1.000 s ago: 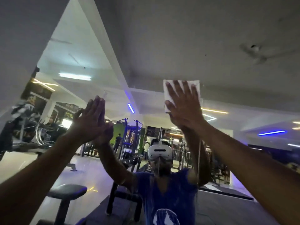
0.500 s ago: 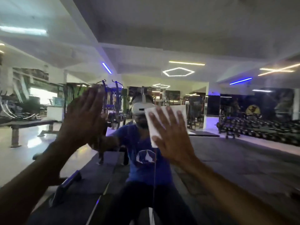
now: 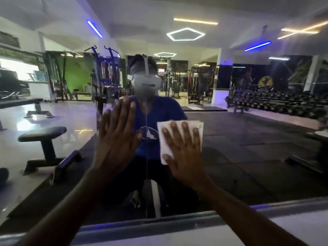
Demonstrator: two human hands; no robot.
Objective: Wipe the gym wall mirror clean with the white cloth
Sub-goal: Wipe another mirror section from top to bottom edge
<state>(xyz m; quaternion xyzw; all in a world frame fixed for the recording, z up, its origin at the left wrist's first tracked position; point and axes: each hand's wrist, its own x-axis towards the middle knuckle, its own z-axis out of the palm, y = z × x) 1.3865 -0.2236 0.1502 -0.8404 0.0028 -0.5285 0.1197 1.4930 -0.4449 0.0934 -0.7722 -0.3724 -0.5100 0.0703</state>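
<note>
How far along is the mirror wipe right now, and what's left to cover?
In hand: the right hand presses the cloth flat on the mirror, low on the glass and not far above the bottom edge. The left hand lies flat on the glass beside it. Done: cannot tell; no streaks or wiped patch show. Left: likely the strip down to that edge and the glass to either side.
</note>
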